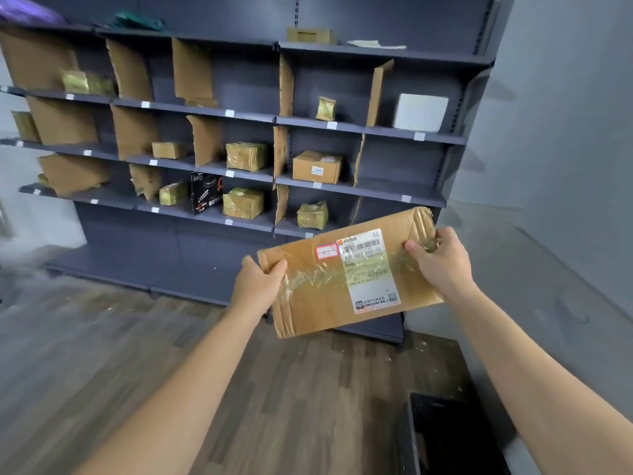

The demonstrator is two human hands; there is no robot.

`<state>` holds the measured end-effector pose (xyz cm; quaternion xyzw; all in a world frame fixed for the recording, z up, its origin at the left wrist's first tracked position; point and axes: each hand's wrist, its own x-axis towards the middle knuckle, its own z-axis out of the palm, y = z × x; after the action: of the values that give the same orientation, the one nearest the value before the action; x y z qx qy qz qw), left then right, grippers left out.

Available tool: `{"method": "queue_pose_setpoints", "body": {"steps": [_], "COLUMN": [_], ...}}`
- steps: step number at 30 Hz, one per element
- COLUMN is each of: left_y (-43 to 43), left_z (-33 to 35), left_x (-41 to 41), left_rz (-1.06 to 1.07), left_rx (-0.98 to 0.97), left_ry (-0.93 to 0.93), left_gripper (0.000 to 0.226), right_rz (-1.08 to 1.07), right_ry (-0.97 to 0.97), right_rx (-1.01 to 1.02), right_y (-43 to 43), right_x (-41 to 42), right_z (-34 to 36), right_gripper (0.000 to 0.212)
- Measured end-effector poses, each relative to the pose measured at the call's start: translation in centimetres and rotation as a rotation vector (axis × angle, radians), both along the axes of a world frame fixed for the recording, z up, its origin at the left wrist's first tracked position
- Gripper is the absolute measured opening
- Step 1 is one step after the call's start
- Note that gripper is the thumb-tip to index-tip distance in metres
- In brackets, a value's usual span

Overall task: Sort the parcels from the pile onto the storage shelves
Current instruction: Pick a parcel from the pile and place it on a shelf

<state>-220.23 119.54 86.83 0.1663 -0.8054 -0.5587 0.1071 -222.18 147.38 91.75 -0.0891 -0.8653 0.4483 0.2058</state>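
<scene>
I hold a flat brown cardboard parcel (322, 296) in the air in front of the shelves, its white shipping label and clear tape facing me. My left hand (255, 286) grips its near left corner. My right hand (442, 260) grips the taped right end. The parcel tilts up to the right and covers part of the lowest shelf. The dark grey storage shelves (363, 186) stand ahead, split into bays by cardboard dividers. Several taped brown parcels sit in the bays, among them a box (317, 168) with a small label.
A white box (420, 113) stands on the upper right shelf, and a black printed box (205, 195) on the low middle shelf. A dark bin (448, 437) stands on the wooden floor at lower right. A grey wall closes off the right side.
</scene>
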Motion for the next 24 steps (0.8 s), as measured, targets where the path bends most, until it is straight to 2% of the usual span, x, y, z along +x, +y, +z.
{"method": "queue_pose_setpoints", "body": {"steps": [2,6,12,17,24], "left_y": [-1.8,-6.9,-16.2,-23.5,-30.1], "left_z": [0.0,1.6,3.9,5.3,7.4], "left_x": [-1.7,-5.7,-12.0,-17.7,-26.2], "left_rz": [-0.008,-0.048,0.007,0.034,0.063], "left_rx": [-0.067,-0.075,-0.054,-0.025,0.062], "left_ry": [0.084,0.213,0.322,0.291,0.333], "left_gripper": [0.033,0.022,0.020,0.036,0.032], "right_rz": [-0.009,-0.007,0.040,0.076,0.053], "right_ry": [-0.004,0.002,0.063,0.095,0.122], "right_rx": [-0.039,-0.077,-0.037,-0.052,-0.110], "right_y": [-1.6,-6.0,-15.5,-22.7,-29.4], "right_x": [-1.8,-6.0,-13.4,-19.0,-26.9], "right_z": [0.5,1.8,4.6,5.9,6.1], "right_gripper": [0.055,0.055,0.061,0.070,0.058]}}
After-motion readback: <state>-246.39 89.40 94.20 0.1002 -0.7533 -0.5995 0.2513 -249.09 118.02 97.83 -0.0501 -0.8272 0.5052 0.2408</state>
